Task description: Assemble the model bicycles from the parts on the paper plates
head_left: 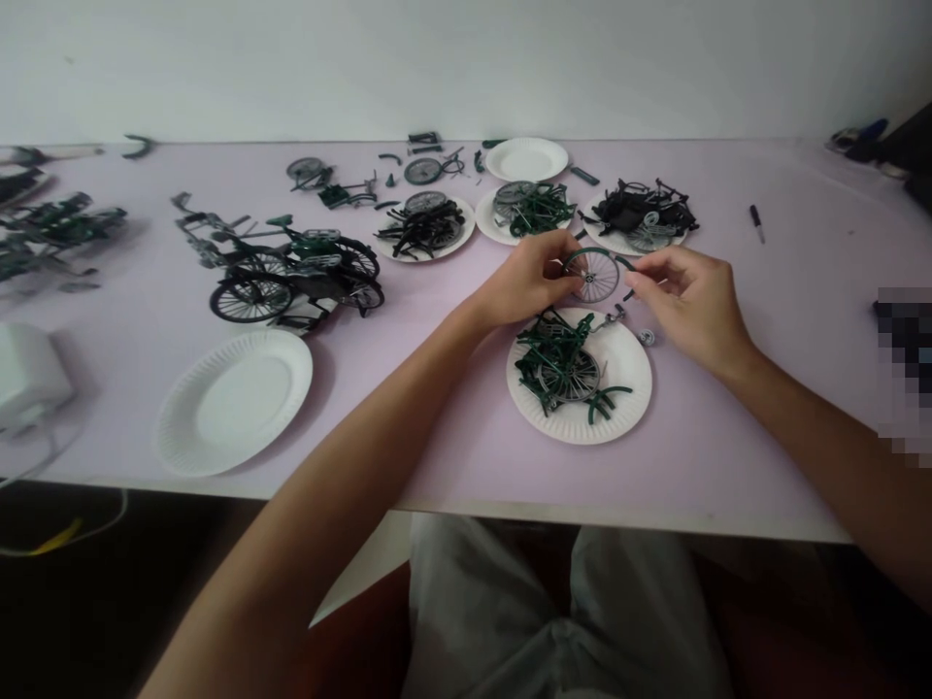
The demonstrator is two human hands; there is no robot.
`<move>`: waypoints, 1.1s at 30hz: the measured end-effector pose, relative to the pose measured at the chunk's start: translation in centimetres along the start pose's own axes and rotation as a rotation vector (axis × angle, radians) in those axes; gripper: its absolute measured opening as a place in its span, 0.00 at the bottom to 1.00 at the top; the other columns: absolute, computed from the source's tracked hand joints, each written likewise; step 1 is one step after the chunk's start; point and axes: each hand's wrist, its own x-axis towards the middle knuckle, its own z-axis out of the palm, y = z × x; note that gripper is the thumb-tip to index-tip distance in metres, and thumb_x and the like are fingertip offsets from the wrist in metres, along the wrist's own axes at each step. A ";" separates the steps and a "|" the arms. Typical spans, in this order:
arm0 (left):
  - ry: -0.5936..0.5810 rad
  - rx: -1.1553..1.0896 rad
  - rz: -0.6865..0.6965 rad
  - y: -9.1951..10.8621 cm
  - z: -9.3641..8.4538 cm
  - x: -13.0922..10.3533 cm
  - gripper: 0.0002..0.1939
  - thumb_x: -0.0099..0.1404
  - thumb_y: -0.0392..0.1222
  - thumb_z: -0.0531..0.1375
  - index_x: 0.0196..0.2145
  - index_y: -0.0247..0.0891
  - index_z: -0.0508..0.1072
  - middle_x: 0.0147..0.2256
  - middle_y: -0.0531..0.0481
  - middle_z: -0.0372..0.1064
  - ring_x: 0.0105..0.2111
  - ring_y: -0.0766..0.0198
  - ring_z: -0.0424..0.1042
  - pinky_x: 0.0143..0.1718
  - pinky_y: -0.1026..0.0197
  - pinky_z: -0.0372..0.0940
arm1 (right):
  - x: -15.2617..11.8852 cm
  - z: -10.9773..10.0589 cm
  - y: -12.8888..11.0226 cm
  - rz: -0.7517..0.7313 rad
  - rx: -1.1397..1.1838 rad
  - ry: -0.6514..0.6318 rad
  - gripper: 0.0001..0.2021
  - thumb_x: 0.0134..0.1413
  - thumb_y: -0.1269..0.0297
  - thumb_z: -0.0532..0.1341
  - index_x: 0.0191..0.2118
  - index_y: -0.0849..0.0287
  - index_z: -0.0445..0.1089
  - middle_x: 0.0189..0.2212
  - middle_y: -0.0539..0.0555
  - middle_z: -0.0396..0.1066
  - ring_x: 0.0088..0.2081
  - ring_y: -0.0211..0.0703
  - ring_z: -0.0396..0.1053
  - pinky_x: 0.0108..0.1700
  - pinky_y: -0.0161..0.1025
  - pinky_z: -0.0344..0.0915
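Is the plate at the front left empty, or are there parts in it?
Empty: the white plate shows only its bare surface.

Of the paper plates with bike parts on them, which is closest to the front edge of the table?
The plate just below the left hand, holding green parts and a spoked wheel; the other loaded plates sit farther back.

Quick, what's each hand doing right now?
Left hand: closed on the small spoked wheel.
Right hand: closed on the thin curved dark green part.
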 end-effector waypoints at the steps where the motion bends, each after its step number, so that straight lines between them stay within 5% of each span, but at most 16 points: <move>1: -0.005 0.005 -0.015 0.0 0.0 0.0 0.09 0.60 0.29 0.65 0.33 0.37 0.68 0.33 0.52 0.69 0.32 0.67 0.70 0.34 0.63 0.68 | 0.0 0.0 0.0 0.004 -0.007 0.002 0.06 0.57 0.61 0.69 0.40 0.55 0.79 0.37 0.54 0.81 0.37 0.48 0.79 0.39 0.45 0.76; 21: -0.071 0.074 -0.002 0.2 0.2 0.0 0.10 0.60 0.31 0.69 0.30 0.36 0.70 0.29 0.52 0.70 0.30 0.67 0.68 0.32 0.64 0.62 | -0.7 -0.7 -2.7 -0.021 -0.060 0.019 0.05 0.56 0.61 0.72 0.39 0.52 0.82 0.35 0.53 0.82 0.35 0.50 0.79 0.37 0.48 0.76; 33: -0.106 0.011 -0.011 0.8 0.9 -0.2 0.09 0.61 0.35 0.71 0.27 0.33 0.75 0.25 0.52 0.70 0.27 0.69 0.64 0.30 0.63 0.59 | -0.4 -1.8 -3.1 -0.344 -0.329 -0.101 0.13 0.69 0.58 0.60 0.53 0.45 0.80 0.44 0.55 0.80 0.43 0.56 0.77 0.46 0.53 0.73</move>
